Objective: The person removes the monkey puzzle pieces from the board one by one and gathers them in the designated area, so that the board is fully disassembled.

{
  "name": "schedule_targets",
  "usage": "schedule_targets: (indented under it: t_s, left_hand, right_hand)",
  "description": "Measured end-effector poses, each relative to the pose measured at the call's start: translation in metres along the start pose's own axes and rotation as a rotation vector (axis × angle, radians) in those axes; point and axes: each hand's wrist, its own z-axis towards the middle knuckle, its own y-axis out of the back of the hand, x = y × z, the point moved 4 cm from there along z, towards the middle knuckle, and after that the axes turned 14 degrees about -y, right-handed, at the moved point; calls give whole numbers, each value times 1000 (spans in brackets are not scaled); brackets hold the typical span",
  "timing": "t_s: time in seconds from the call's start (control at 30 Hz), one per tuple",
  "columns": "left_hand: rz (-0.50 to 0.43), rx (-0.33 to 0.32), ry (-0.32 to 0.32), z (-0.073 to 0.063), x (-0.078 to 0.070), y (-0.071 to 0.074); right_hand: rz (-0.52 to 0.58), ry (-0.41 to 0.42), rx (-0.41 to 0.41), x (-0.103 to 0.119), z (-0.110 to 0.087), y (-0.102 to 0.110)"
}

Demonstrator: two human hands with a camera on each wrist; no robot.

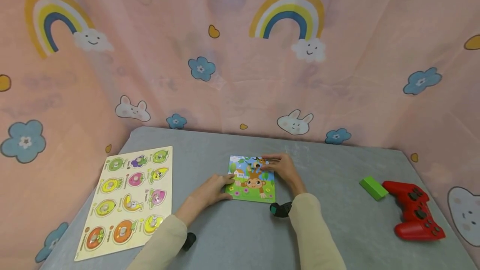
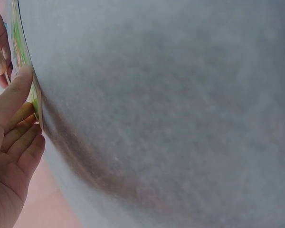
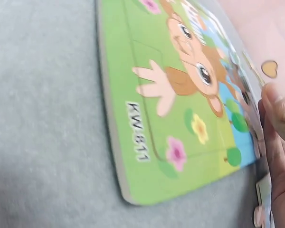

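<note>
A square jigsaw puzzle board [image 1: 247, 196] with a cartoon monkey lies on the grey table in the head view. My left hand [image 1: 211, 189] holds the board's left edge; in the left wrist view the thumb [image 2: 20, 88] lies along its face and the fingers curl at its side. Over the upper right corner, my right hand [image 1: 283, 169] pinches a thin puzzle piece [image 3: 252, 68] between thumb and fingers, seen nearly edge-on. Another small piece [image 3: 262, 202] shows below that hand in the right wrist view; whether it is held I cannot tell. The hand hides part of the board's top.
On the left lies a large wooden fruit peg puzzle [image 1: 144, 223], partly under the left sleeve. A green block [image 1: 373, 187] touches or nearly touches a red game controller [image 1: 416, 209] at right. A pink patterned curtain [image 1: 240, 95] hangs behind and beside the table [image 1: 337, 220].
</note>
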Motion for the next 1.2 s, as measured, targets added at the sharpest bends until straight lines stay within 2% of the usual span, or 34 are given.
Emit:
schedule_targets:
  t_s: [0.23, 0.4, 0.63, 0.87, 1.0, 1.2]
  left_hand:
    - [-1, -2, -14, -1, 1, -2]
    - [-9, -11, -20, -2, -1, -2]
    - [-9, -16, -24, -1, 0, -2]
    - [-14, -23, -26, 0, 1, -2]
    - [-13, -25, -29, 0, 2, -2]
    - [-17, -18, -25, 0, 2, -2]
  right_hand:
    - [31, -72, -27, -11, -4, 13]
    - [-4, -89, -47, -15, -8, 22]
    - [40, -78, -26, -22, -8, 38]
    - [-2, -67, -46, -27, -12, 59]
    - [0, -47, -36, -30, -16, 69]
    - [19, -66, -45, -39, -21, 84]
